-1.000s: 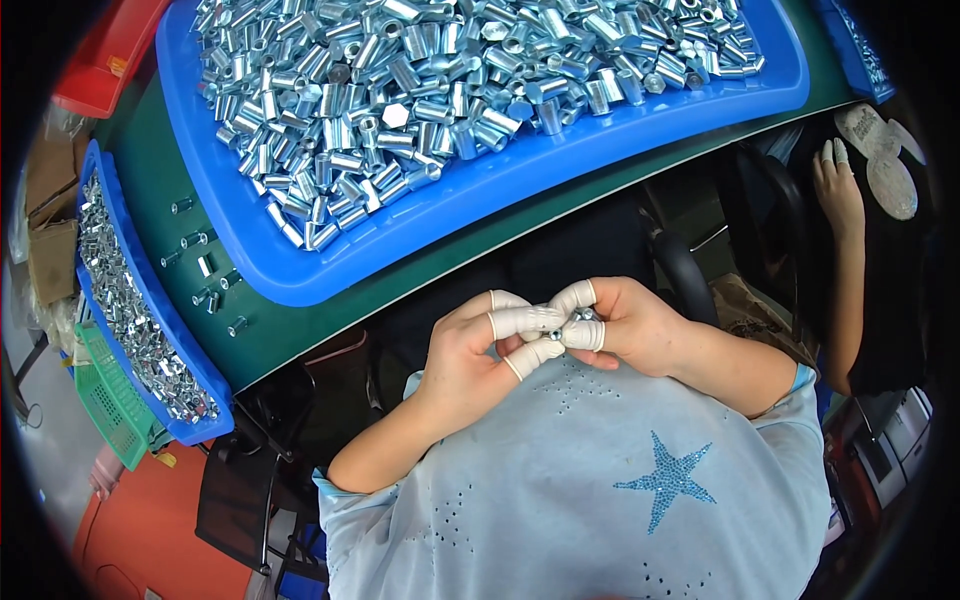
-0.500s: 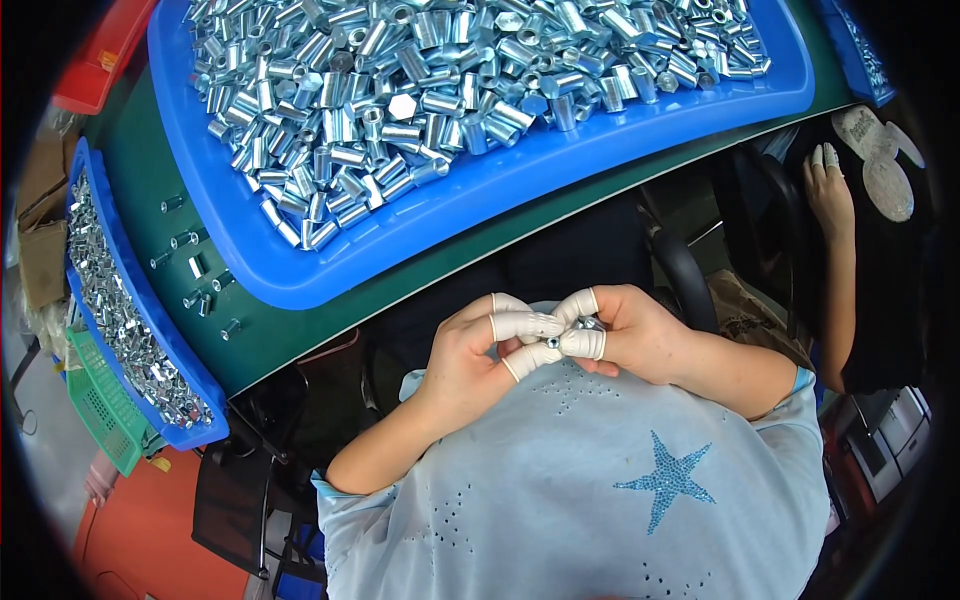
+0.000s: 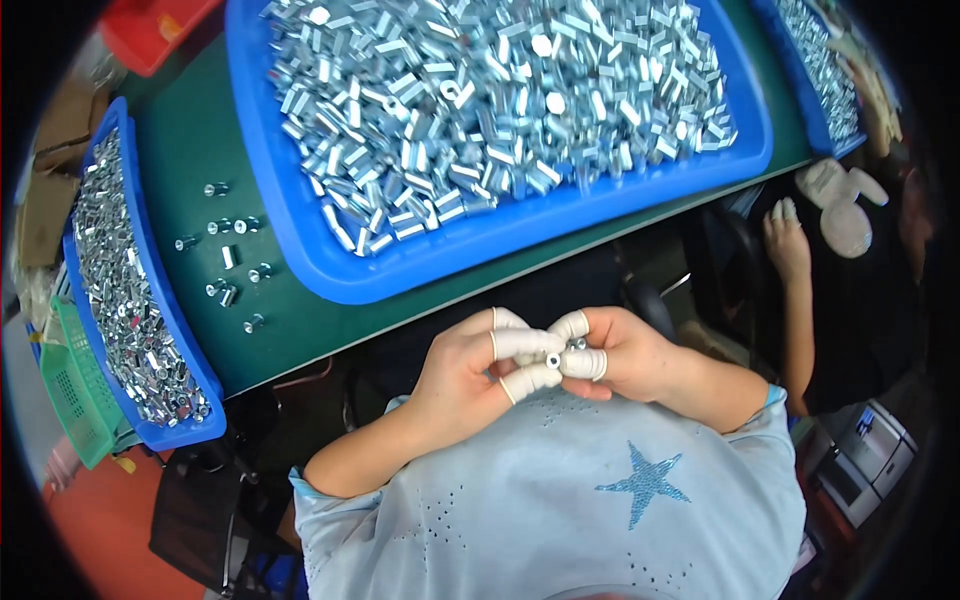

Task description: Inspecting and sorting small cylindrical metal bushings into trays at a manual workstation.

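My left hand is closed, its white-covered fingertips pinching a small silvery metal sleeve whose round hole shows. From the other side my right hand meets it, thumb and forefinger in white finger covers too. More shiny metal sleeves show between the right fingers; how many is hidden. Both hands are together in front of my chest, just off the table's near edge. Beyond them is a large blue tray heaped with the same kind of metal sleeves, some with hexagonal heads.
Several loose sleeves lie on the green table. A narrow blue tray of metal parts is at left, beside a green basket. Another blue tray stands far right. Another person's arm shows at right.
The whole view has shifted, so the trays and table sit differently in the picture. My hands stay together; the sleeve's hole is now turned more plainly into view.
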`<state>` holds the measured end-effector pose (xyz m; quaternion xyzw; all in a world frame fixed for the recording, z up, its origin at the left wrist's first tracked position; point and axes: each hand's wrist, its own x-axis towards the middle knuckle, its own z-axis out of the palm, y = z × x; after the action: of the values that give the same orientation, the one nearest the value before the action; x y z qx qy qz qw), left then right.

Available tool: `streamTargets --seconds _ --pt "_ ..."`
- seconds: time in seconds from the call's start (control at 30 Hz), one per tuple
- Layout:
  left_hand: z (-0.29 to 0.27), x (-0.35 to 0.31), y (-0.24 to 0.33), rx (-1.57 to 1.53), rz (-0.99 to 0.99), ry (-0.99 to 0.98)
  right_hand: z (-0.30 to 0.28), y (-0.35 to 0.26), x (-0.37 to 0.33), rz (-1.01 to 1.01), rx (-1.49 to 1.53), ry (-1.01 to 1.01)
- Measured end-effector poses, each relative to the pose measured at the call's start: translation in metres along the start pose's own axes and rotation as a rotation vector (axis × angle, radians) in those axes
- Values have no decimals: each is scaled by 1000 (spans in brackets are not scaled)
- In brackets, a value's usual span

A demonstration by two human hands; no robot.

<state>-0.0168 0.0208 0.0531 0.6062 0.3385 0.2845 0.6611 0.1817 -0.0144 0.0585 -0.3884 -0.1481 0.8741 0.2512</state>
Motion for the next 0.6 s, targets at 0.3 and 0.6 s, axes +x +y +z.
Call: streamTargets --seconds 0.3,0.6 --pt "-37 -24 39 -32 142 148 43 -131 4 -424 15 157" --pt "-49 -60 35 -110 165 365 15 -351 85 -932 163 604"
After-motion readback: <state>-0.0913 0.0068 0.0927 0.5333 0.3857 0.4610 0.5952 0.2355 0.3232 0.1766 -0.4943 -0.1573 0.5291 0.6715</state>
